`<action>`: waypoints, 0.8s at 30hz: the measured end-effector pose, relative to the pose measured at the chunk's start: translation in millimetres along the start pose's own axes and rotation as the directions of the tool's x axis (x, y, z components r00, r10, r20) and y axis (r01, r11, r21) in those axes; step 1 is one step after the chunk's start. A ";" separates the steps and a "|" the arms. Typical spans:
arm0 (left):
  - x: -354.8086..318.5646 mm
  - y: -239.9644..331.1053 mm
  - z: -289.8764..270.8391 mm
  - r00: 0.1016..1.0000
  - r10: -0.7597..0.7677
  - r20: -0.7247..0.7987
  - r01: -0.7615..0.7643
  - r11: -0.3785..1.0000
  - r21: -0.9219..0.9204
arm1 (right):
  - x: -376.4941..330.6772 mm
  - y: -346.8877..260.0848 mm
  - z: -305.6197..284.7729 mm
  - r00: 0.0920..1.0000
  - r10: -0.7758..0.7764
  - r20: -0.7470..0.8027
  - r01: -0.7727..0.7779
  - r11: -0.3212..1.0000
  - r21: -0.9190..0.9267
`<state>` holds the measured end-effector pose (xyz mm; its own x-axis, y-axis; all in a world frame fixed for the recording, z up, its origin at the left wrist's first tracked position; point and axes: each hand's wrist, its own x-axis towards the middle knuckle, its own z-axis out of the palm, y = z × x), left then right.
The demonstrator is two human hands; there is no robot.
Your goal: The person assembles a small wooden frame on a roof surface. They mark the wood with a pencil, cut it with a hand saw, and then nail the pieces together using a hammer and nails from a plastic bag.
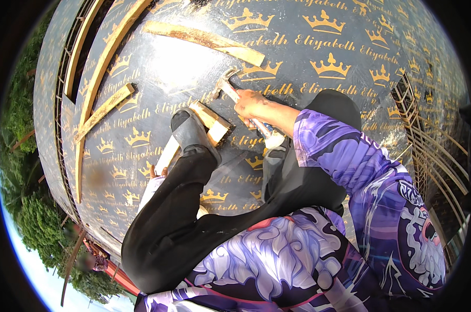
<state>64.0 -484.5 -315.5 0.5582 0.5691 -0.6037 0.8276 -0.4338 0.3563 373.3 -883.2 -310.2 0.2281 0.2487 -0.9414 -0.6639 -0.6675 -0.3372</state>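
Observation:
My right hand [250, 104] is closed round the handle of a claw hammer [226, 85], its metal head pointing up and left above the dark panel [277, 47]. Below my right wrist shows the handle's pale lower end. My left hand [159, 171], partly hidden behind my left leg, has its fingers at both sides of a pale wooden strip [169, 155]. That strip runs up beneath my left foot in a grey slipper [190, 131]. Just right of the foot lies a short wooden block [215, 122]; whether it is joined to the strip is hidden.
Several timber battens lie on the panel: one long [101, 67], one short [105, 112], one flat board [204, 42]. Steel bars [434, 143] stick out of a gap at right. Another gap with bars [64, 99] runs along the left, trees [38, 218] beyond.

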 end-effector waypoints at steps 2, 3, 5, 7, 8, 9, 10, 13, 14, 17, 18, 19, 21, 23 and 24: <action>-2.0 1.5 -3.1 1.000 0.001 -0.010 -0.001 1.000 -0.006 | -1.3 -14.0 -16.3 0.998 -0.038 -0.047 0.032 0.993 -0.113; -4.1 2.3 -4.7 1.000 0.003 -0.018 -0.003 1.000 -0.007 | -1.6 -19.3 -21.9 0.993 -0.080 -0.082 0.062 0.978 -0.199; -9.6 4.0 -9.9 0.999 0.003 -0.043 -0.004 1.000 -0.016 | -4.5 -29.3 -25.3 0.994 -0.064 -0.090 0.032 0.948 -0.317; -13.9 6.1 -19.2 0.998 0.012 -0.066 -0.014 1.000 -0.019 | -10.4 -45.3 -24.6 0.997 -0.047 -0.068 0.008 0.877 -0.481; -15.2 10.5 -24.8 0.997 0.019 -0.073 -0.021 1.000 -0.019 | -1.1 -44.5 -26.6 0.999 -0.031 -0.022 0.018 0.894 -0.448; -13.1 15.5 -31.8 0.996 0.027 -0.086 -0.029 0.999 -0.016 | -2.5 -43.8 -27.8 0.996 -0.044 -0.075 0.018 0.948 -0.319; -16.8 18.6 -35.6 0.995 0.031 -0.093 -0.032 0.999 -0.017 | -1.5 -41.8 -28.2 0.998 -0.028 -0.060 0.009 0.957 -0.291; -7.9 33.6 -44.4 0.993 0.055 -0.104 -0.058 0.998 -0.028 | 8.8 -37.5 -23.0 0.998 -0.018 -0.063 -0.001 0.960 -0.279; -4.9 37.6 -43.5 0.993 0.062 -0.102 -0.066 0.997 -0.032 | 7.2 -36.4 -22.9 0.997 -0.012 -0.073 -0.010 0.957 -0.291; 22.5 56.7 -39.7 0.991 0.103 -0.087 -0.107 0.993 -0.041 | 7.0 -31.7 -28.9 0.995 -0.094 -0.046 0.077 0.957 -0.278; 33.4 63.5 -35.3 0.990 0.116 -0.080 -0.120 0.992 -0.041 | 8.5 -26.7 -28.7 0.991 -0.101 -0.084 0.080 0.970 -0.229; 42.2 67.4 -30.5 0.990 0.129 -0.064 -0.131 0.991 -0.039 | 8.6 -19.4 -28.2 0.993 -0.094 -0.076 0.074 0.969 -0.236; 60.6 74.8 -25.2 0.988 0.145 -0.055 -0.147 0.989 -0.034 | -4.2 -20.4 -20.7 0.993 -0.100 -0.057 0.083 0.963 -0.258; 90.6 91.2 -11.7 0.984 0.177 -0.032 -0.178 0.983 -0.037 | -15.3 -16.3 -17.4 0.992 -0.078 -0.095 0.071 0.994 -0.081; 105.4 99.5 -3.9 0.981 0.192 -0.018 -0.192 0.981 -0.030 | -14.9 -9.0 -12.4 0.990 -0.100 -0.102 0.098 0.995 -0.026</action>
<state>205.4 -465.0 -340.9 0.7074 0.4883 -0.5110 0.7064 -0.5138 0.4869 384.7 -889.6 -293.2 0.3647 0.2410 -0.8994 -0.6194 -0.6584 -0.4276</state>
